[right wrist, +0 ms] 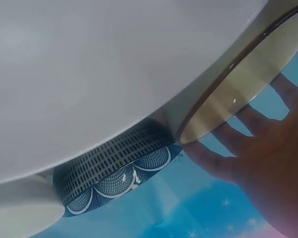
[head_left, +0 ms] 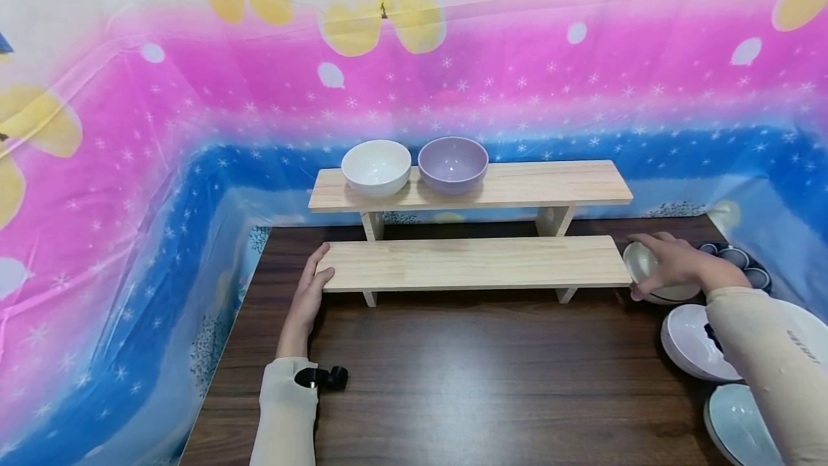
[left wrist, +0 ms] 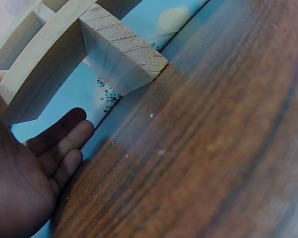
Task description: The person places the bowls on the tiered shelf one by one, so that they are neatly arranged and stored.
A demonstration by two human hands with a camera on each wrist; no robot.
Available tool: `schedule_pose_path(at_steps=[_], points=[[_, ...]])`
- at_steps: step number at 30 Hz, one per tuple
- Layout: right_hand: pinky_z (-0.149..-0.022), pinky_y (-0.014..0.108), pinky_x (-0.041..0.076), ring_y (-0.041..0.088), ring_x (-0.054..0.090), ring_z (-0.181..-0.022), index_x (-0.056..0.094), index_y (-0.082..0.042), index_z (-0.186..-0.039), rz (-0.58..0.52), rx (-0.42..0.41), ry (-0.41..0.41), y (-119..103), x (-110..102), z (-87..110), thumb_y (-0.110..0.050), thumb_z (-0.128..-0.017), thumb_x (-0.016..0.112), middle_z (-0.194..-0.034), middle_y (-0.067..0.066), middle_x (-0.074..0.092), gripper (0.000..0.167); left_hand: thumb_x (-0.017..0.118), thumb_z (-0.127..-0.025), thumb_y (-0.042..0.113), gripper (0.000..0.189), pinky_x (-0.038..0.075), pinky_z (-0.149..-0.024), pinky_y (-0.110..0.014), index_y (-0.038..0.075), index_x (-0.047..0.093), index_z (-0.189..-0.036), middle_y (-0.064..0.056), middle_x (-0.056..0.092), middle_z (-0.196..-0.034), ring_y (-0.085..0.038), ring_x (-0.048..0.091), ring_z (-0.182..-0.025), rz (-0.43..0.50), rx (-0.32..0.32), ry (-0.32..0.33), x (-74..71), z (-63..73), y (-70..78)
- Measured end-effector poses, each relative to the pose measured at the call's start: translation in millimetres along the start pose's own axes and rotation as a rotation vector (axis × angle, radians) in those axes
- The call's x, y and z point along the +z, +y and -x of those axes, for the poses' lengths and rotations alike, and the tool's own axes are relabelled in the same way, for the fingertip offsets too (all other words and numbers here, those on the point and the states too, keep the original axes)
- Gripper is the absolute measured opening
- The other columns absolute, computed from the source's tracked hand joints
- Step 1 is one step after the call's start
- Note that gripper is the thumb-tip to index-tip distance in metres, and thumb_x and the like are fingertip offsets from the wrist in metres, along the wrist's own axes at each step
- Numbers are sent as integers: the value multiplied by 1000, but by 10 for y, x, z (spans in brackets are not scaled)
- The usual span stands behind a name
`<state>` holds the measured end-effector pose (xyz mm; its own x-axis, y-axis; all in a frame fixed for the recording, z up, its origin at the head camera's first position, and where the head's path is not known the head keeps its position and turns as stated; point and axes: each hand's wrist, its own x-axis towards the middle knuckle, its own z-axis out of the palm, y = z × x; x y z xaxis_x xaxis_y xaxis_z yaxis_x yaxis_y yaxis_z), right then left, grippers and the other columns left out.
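My left hand [head_left: 310,297] rests at the left end of the lower wooden shelf [head_left: 472,263], thumb and index finger at its corner. In the left wrist view, the other fingers [left wrist: 69,141] hang loose below the board [left wrist: 49,64]. At the shelf's right end, my right hand [head_left: 675,265] holds a cream bowl [head_left: 639,262], thumb at the front and fingers toward the back. The right wrist view shows its brown rim and those fingers [right wrist: 256,119] spread along its edge. A white bowl [head_left: 376,167] and a purple bowl [head_left: 453,164] stand on the upper shelf [head_left: 550,184].
Close to my right arm stand a pinkish-white bowl [head_left: 692,340], a pale blue bowl [head_left: 744,423] and a larger white bowl [head_left: 805,322]. Several dark cups [head_left: 734,257] sit behind the right hand. A blue patterned bowl [right wrist: 119,168] shows in the right wrist view.
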<state>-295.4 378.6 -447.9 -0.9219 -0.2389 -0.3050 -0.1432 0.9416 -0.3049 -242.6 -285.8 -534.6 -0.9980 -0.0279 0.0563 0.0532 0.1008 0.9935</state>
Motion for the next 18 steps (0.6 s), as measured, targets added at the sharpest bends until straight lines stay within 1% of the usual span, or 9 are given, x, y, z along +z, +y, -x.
schedule_pose_path(at_steps=[3, 5, 8, 13, 18], points=[[-81, 69, 48, 64, 38, -119, 34, -2, -156, 8, -14, 24, 5, 20, -16, -42, -61, 96, -146, 42, 30, 120, 44, -112, 17, 59, 9, -125, -58, 11, 27, -168, -11, 16, -175, -34, 10, -161, -6, -3, 2, 1, -9, -1], [-81, 68, 47, 64, 36, -119, 34, -3, -156, 12, -7, 22, 9, 21, -22, -41, -61, 96, -146, 42, 29, 120, 44, -112, 17, 59, 9, -125, -59, 11, 27, -168, -11, 16, -175, -34, 10, -161, -8, -1, -1, 2, -13, 1], [-78, 72, 45, 66, 33, -117, 33, 0, -154, 26, -9, 17, 4, 6, -10, -40, -63, 97, -144, 45, 26, 119, 44, -112, 18, 59, 10, -125, -59, 11, 27, -168, -11, 16, -175, -34, 11, -161, -8, 6, -5, 3, -20, 5], [-82, 79, 40, 66, 31, -119, 33, -2, -154, 45, 16, 9, -6, -14, 8, -42, -65, 98, -145, 44, 24, 117, 44, -113, 18, 58, 9, -125, -59, 12, 27, -168, -10, 16, -175, -33, 10, -161, -8, 5, -3, 1, -12, 8], [-81, 79, 40, 65, 33, -117, 35, -2, -153, 51, 11, 13, 1, -15, -3, -42, -65, 97, -142, 44, 27, 115, 44, -112, 18, 59, 10, -125, -58, 12, 28, -168, -9, 16, -175, -33, 11, -161, -16, -4, 2, 4, -7, 7]])
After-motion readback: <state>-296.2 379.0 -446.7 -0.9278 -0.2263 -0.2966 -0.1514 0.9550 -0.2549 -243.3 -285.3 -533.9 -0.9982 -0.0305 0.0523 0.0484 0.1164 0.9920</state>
